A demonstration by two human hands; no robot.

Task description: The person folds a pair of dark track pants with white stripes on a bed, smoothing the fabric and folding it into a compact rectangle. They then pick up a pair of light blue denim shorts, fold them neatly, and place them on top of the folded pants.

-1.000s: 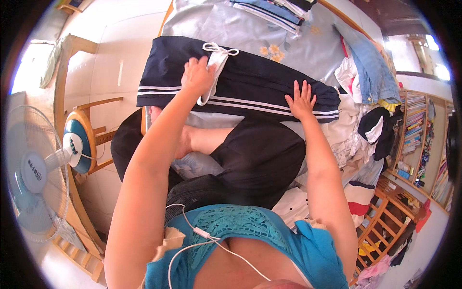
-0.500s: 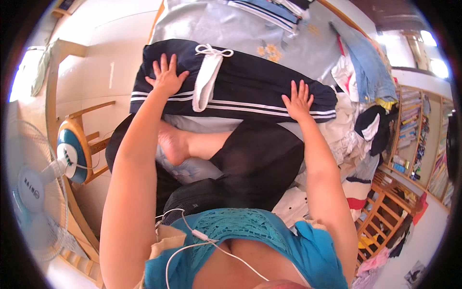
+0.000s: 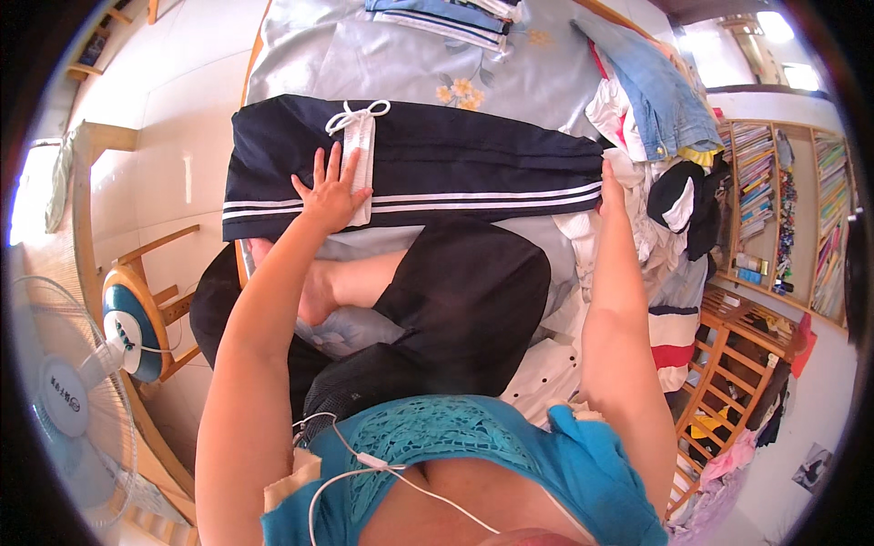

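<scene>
Navy trousers (image 3: 482,164) lie folded lengthwise across the bed in front of me, with white double stripes along the near side. A white inner waistband (image 3: 363,136) with a tied white drawstring (image 3: 357,116) shows toward their left part. My left hand (image 3: 334,196) lies flat with fingers spread, over the lower waistband and the stripes. At the right end, my right hand (image 3: 612,188) stands edge-on against the trouser hems, its fingers stretched out and partly hidden from view.
Folded clothes (image 3: 446,23) are stacked at the far side of the bed (image 3: 309,55). Blue denim (image 3: 651,100) and white garments (image 3: 628,237) are heaped on the right. A fan (image 3: 68,396) and a wooden chair (image 3: 168,314) stand left; a bookshelf (image 3: 774,200) is right.
My left hand has moved down and right onto the waistband. The right hand has slid outward to the hems and turned edge-on. The whole view has shifted slightly.
</scene>
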